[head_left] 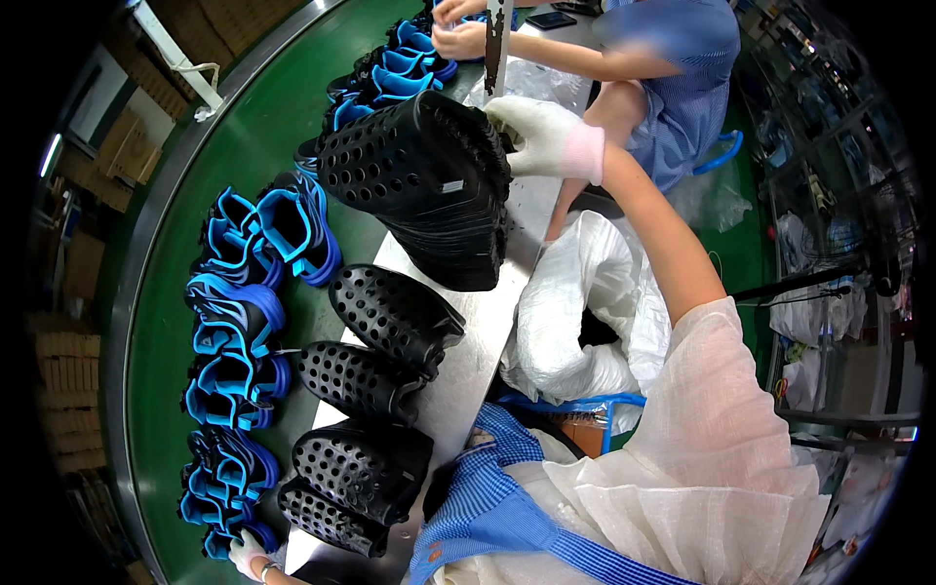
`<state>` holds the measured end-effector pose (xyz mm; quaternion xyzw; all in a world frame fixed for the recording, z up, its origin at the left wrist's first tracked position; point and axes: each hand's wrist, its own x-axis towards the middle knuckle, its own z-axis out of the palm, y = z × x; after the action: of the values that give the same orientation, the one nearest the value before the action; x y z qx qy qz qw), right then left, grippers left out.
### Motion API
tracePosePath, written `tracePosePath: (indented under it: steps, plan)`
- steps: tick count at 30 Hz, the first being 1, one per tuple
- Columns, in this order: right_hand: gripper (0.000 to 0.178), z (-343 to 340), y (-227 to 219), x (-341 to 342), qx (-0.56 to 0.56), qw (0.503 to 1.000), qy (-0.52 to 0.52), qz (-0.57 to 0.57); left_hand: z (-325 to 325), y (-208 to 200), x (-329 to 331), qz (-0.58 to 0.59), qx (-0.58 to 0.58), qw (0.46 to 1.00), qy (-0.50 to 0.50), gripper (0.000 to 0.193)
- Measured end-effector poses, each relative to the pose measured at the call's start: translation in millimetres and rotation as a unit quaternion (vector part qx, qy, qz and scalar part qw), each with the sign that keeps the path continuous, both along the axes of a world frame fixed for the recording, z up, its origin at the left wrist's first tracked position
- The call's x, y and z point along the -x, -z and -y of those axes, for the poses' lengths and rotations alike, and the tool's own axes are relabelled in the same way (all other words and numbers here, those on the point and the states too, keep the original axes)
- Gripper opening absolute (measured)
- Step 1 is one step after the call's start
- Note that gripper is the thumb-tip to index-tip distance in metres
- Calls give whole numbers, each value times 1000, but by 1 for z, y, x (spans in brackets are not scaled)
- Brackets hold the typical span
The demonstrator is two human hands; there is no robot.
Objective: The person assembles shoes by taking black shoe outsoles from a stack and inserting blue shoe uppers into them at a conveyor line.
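Observation:
At the lower left edge, my left hand (248,552), in a pale glove, has its fingers closed on the rim of a black-and-blue sneaker (220,538). My right hand (546,139) reaches far forward in a white glove with a pink cuff. Its fingers are closed at the end of a tall nested stack of black shoe inserts (419,185), moulded shells with round holes; the fingertips are partly hidden behind the stack. Nearer me, several more loose perforated inserts (390,312) lie on the metal ledge (468,341).
Several black-and-blue sneakers (234,312) stand in a row on the green conveyor (161,390), with more (400,73) farther along. A metal post (497,49) rises beyond the stack. A co-worker (673,88) sits at the far right. A white sack (556,331) stands right of the ledge.

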<state>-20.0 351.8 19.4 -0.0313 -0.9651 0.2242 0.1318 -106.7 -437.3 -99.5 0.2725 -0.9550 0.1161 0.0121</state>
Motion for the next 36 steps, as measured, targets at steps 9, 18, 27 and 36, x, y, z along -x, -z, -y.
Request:
tracePosePath:
  steps: [9, 18, 27, 36]
  plan:
    - [38, -26, -25, -35, 145, 984, 78, -67, 25, -6, -1, -68, 34, 996, 45, 55]
    - [45, 101, -125, -52, 147, 935, -24, -321, -52, -67, -17, -263, -412, 845, 218, 49]
    - [39, 370, -89, 29, 60, 890, -435, -127, -186, -98, -48, -148, -875, 364, 284, 82]
    - [37, 514, -37, 66, -88, 884, -457, 42, -108, -45, -66, -355, -897, 244, 98, 37]
